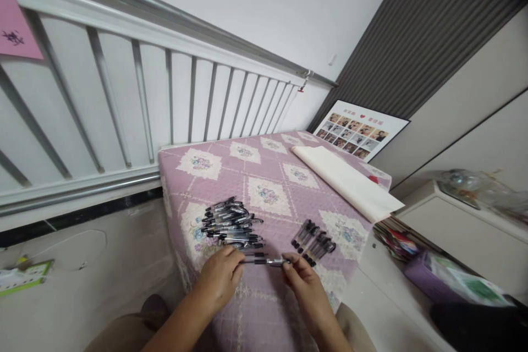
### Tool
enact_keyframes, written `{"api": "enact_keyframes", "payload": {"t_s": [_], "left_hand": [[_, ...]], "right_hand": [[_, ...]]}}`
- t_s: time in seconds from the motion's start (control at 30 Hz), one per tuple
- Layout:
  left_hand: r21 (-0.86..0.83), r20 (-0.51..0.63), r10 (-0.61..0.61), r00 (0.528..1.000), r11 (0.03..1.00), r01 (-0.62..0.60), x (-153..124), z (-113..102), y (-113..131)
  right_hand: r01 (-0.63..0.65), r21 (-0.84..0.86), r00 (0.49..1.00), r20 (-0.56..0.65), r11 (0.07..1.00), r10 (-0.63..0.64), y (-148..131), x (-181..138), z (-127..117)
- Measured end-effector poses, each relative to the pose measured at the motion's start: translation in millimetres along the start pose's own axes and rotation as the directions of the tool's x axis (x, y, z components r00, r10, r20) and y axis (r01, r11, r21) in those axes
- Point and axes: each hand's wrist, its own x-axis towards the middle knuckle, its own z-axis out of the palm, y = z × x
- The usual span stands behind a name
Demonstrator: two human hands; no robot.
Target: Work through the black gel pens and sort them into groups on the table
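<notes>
My left hand (pixel 223 273) is closed on the barrel of a black gel pen (pixel 254 262) above the near part of the purple bedspread. Between the fingertips of my right hand (pixel 302 278) is a clear and black pen cap (pixel 275 262), in line with the pen's front end; whether cap and pen touch I cannot tell. Just beyond my left hand lies a loose heap of black pens (pixel 231 223). To the right, past my right hand, several capped pens (pixel 313 242) lie side by side in a row.
A floral purple bedspread (pixel 272 168) covers the surface. A white rolled sheet (pixel 344 179) lies across its right side, near a framed photo board (pixel 358 129). A white radiator (pixel 181 99) runs along the wall. At the right stand a cabinet (pixel 437 231) and a purple box (pixel 427 272).
</notes>
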Motion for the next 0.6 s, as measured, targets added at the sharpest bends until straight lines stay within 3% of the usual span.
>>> {"api": "enact_keyframes", "payload": {"t_s": [0.23,0.6], "left_hand": [[-0.066,-0.043,0.093,0.995,0.993,-0.095,0.3,4.3,-0.8],[0.071,0.025,0.022,0.999,0.997,-0.023,-1.4,-0.9,8.0]], "right_hand": [[0.035,-0.045,0.995,0.096,0.998,-0.031,-11.9,-7.3,15.5],[-0.018,-0.023,0.994,0.108,1.000,0.020,-8.3,-11.3,23.2]]}}
